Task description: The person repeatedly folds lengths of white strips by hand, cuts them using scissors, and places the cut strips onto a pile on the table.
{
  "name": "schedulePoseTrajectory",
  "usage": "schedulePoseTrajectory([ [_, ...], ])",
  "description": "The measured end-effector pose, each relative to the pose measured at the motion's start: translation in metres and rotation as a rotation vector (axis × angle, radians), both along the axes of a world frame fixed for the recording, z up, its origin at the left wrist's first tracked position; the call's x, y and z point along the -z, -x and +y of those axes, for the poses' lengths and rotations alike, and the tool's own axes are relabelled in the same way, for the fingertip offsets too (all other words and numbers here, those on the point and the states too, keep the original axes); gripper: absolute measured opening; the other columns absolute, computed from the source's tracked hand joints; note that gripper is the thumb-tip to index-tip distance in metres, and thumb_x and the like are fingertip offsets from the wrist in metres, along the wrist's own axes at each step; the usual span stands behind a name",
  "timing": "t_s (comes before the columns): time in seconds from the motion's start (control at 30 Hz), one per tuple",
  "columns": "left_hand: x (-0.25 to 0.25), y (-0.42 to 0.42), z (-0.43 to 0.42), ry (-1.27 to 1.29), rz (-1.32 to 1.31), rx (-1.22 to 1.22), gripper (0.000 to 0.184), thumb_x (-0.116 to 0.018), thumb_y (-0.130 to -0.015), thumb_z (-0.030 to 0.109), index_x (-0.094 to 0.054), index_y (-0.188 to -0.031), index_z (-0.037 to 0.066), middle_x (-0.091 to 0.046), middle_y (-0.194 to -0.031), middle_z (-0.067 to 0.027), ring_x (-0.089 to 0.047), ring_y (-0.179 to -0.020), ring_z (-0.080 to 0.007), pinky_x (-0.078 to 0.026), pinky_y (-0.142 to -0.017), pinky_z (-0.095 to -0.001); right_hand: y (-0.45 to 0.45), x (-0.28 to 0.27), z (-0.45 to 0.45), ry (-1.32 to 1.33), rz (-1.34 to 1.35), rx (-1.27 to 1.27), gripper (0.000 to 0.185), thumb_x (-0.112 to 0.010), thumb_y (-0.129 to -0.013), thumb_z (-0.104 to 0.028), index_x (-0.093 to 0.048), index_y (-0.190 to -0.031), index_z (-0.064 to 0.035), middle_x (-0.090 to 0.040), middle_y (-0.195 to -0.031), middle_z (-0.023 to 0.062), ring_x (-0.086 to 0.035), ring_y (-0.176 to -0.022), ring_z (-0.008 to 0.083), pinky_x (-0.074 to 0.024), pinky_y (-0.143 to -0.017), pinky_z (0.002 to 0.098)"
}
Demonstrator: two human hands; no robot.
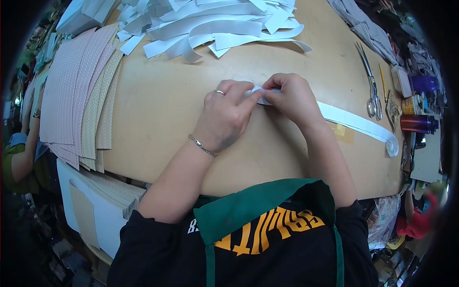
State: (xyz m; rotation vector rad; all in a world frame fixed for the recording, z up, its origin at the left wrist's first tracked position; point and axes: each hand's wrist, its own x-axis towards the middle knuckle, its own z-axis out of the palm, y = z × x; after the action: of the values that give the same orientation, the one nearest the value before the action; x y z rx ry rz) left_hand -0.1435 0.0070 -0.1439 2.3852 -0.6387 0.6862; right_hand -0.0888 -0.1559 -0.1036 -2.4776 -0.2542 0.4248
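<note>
A long white strip (356, 118) lies across the table, its far right end curled into a roll. It passes under my right wrist, and its left end is between my hands. My left hand (227, 107), with a ring and a bracelet, pinches that left end with thumb and forefinger. My right hand (291, 98) pinches the strip just to the right, the fingertips of both hands nearly touching. The held end looks folded or curled, but the fingers partly hide it.
Loose white strips (215, 28) are heaped at the back of the table (158, 105). Patterned sheets (76, 91) are stacked at left. Scissors (370, 81), a pencil (383, 82) and a dark bottle (418, 124) are at right. Other people are at both edges.
</note>
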Motion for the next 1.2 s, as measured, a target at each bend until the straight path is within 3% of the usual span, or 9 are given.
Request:
schedulePoseTrajectory([
  [0.2,-0.004,-0.002,-0.011,-0.092,0.023,0.113,0.029,-0.057,-0.073,0.004,-0.061,-0.101,0.0,-0.06,-0.095,-0.0087,-0.062,-0.078,-0.0226,-0.051,-0.063,-0.0323,0.001,0.011,-0.014,-0.041,-0.09,-0.085,0.025,-0.063,-0.079,-0.026,-0.066,-0.096,-0.0079,-0.066,-0.095,0.0176,-0.061,-0.092,0.0342,-0.0467,-0.084,0.0407],
  [0.37,-0.021,0.0,-0.015,-0.28,0.16,0.082,0.028,-0.054,-0.072,-0.005,-0.061,-0.099,0.001,-0.061,-0.097,-0.0107,-0.062,-0.079,-0.0281,-0.051,-0.065,-0.0353,0.017,-0.011,-0.095,0.026,-0.013,-0.087,0.038,-0.069,-0.08,-0.028,-0.056,-0.112,-0.01,-0.063,-0.084,0.0111,-0.06,-0.079,0.0241,-0.0469,-0.072,0.0338],
  [0.43,-0.023,-0.003,-0.015,-0.314,0.165,0.088,0.026,-0.054,-0.072,-0.005,-0.06,-0.096,0.002,-0.061,-0.093,-0.0097,-0.062,-0.077,-0.0282,-0.051,-0.065,-0.0355,0.026,-0.013,-0.144,-0.025,-0.068,-0.026,0.033,-0.07,-0.08,-0.022,-0.055,-0.107,-0.0091,-0.056,-0.074,0.0066,-0.056,-0.073,0.0187,-0.0446,-0.067,0.0318],
  [0.53,-0.027,-0.007,-0.017,-0.361,0.188,0.106,0.024,-0.055,-0.071,-0.006,-0.059,-0.093,0.003,-0.059,-0.09,-0.0092,-0.06,-0.074,-0.0285,-0.05,-0.064,-0.0361,0.032,-0.025,-0.176,0.015,0.184,0.204,0.038,-0.071,-0.078,-0.03,-0.056,-0.106,-0.0094,-0.064,-0.095,0.0162,-0.061,-0.091,0.0298,-0.047,-0.078,0.0376],
  [0.77,-0.029,-0.01,-0.019,-0.435,0.168,0.121,0.024,-0.057,-0.071,-0.005,-0.058,-0.093,0.005,-0.058,-0.089,-0.0094,-0.059,-0.072,-0.0287,-0.048,-0.062,-0.0359,0.03,0.003,-0.189,0.023,0.032,0.258,0.026,-0.071,-0.075,-0.029,-0.062,-0.089,-0.0089,-0.066,-0.097,0.0143,-0.062,-0.091,0.0277,-0.0477,-0.077,0.0349],
  [0.87,-0.033,-0.011,-0.022,-0.553,0.096,0.115,0.009,-0.057,-0.074,0.004,-0.056,-0.083,0.005,-0.053,-0.08,-0.0061,-0.058,-0.069,-0.0201,-0.048,-0.058,-0.0308,0.029,0.005,-0.19,0.003,0.03,0.261,0.026,-0.071,-0.074,-0.029,-0.062,-0.089,-0.0097,-0.067,-0.096,0.014,-0.062,-0.092,0.0277,-0.0478,-0.077,0.0351],
  [0.97,-0.044,-0.012,-0.029,-0.696,0.238,0.101,0.016,-0.058,-0.073,0.005,-0.058,-0.09,0.004,-0.057,-0.09,-0.0073,-0.06,-0.084,-0.0224,-0.049,-0.066,-0.0325,0.03,0.006,-0.19,0.003,0.02,0.261,0.026,-0.071,-0.074,-0.029,-0.063,-0.089,-0.0101,-0.067,-0.095,0.0128,-0.063,-0.091,0.0275,-0.0478,-0.077,0.0357],
  [1.07,-0.043,-0.012,-0.059,-0.5,0.042,0.049,0.028,-0.061,-0.075,0.004,-0.058,-0.102,0.005,-0.058,-0.11,-0.011,-0.057,-0.102,-0.0313,-0.048,-0.079,-0.0386,0.031,0.008,-0.191,0.004,-0.006,0.257,0.026,-0.071,-0.074,-0.03,-0.063,-0.088,-0.0105,-0.067,-0.092,0.0115,-0.063,-0.089,0.0274,-0.0478,-0.077,0.036],
  [1.2,-0.032,-0.011,-0.128,-0.392,0.209,0.174,0.04,-0.056,-0.088,0.028,-0.052,-0.124,0.012,-0.041,-0.137,-0.0151,-0.033,-0.132,-0.0378,-0.032,-0.097,-0.0611,0.031,0.009,-0.191,0.01,0.007,0.247,0.026,-0.07,-0.074,-0.031,-0.062,-0.088,-0.0108,-0.067,-0.089,0.0109,-0.063,-0.087,0.0279,-0.0478,-0.077,0.0361],
])
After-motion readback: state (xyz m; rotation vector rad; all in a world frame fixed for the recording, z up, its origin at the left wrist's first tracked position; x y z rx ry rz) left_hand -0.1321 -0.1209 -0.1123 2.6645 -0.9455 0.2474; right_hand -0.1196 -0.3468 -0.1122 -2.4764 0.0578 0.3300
